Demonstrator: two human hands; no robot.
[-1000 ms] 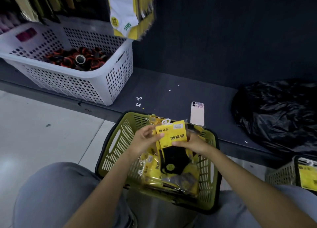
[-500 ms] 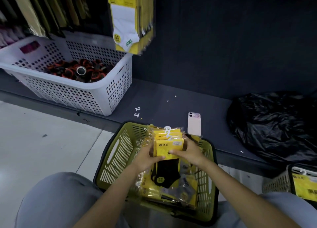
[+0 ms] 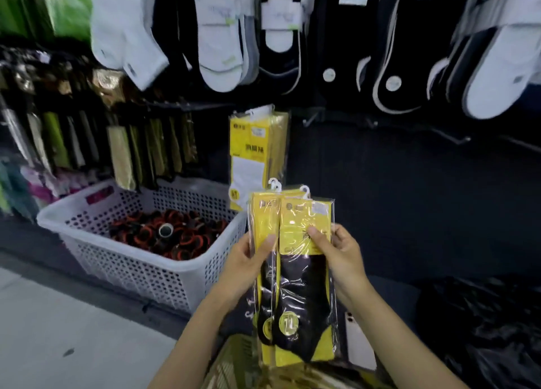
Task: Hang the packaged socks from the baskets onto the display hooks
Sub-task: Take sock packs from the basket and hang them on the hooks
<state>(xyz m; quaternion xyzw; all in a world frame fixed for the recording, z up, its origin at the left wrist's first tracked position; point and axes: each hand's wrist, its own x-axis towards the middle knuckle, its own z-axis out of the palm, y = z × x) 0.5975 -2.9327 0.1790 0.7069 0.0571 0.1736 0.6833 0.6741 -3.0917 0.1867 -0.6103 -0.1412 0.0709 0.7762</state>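
Note:
I hold a small stack of yellow sock packs (image 3: 295, 274) with black socks inside, upright in front of the dark display wall. My left hand (image 3: 248, 265) grips the stack's left edge, thumb on the front. My right hand (image 3: 339, 257) pinches the right edge, thumb on the yellow card. White plastic hangers stick up from the packs' tops. A bundle of yellow packs with white socks (image 3: 257, 157) hangs from a hook just above and behind. Bare display hooks (image 3: 313, 119) jut from the wall to the right. The green basket (image 3: 231, 365) shows at the bottom edge.
A white perforated basket (image 3: 140, 268) holding black-and-orange items sits on the low shelf at left. White and black socks hang along the top. A phone (image 3: 358, 344) lies on the shelf beside a black plastic bag (image 3: 483, 330) at right.
Both hands lifted the stack of yellow packs out of the green basket and up toward the display wall. The view tilted upward, so the hanging socks and hooks now show.

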